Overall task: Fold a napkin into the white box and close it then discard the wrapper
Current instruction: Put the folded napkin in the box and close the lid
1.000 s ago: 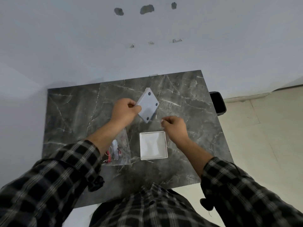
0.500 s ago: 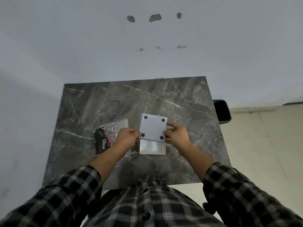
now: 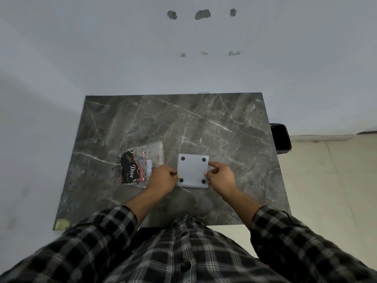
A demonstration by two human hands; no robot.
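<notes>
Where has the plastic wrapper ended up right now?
The wrapper lies flat on the marble table, left of the white box, and its near right corner is hidden under the left hand.

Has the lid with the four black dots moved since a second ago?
Yes. The lid was held tilted above the table, farther from the person than the open white box. Now it lies flat over the box, beside the wrapper, pinched between left hand and right hand.
</notes>
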